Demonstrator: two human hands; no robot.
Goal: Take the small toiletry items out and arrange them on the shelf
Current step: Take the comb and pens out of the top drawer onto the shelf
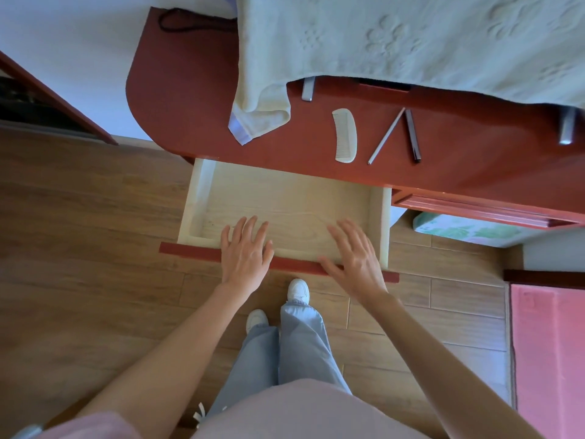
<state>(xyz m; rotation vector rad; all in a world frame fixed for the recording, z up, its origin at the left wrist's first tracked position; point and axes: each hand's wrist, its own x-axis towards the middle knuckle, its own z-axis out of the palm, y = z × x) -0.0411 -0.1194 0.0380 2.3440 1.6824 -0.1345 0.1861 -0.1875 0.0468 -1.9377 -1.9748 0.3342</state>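
Observation:
A pale wooden drawer stands pulled out from under the red-brown shelf top, and nothing shows inside it. My left hand and my right hand lie over its red front edge with fingers spread and straight, holding nothing. On the shelf top above the drawer lie a white comb, a thin silver stick and a dark pen-like stick, side by side.
A pale green towel covers the back of the shelf and hangs down at its left corner. Metal supports stand on the shelf under the towel. A dark cord lies at the far left. A pink mat lies on the wood floor, right.

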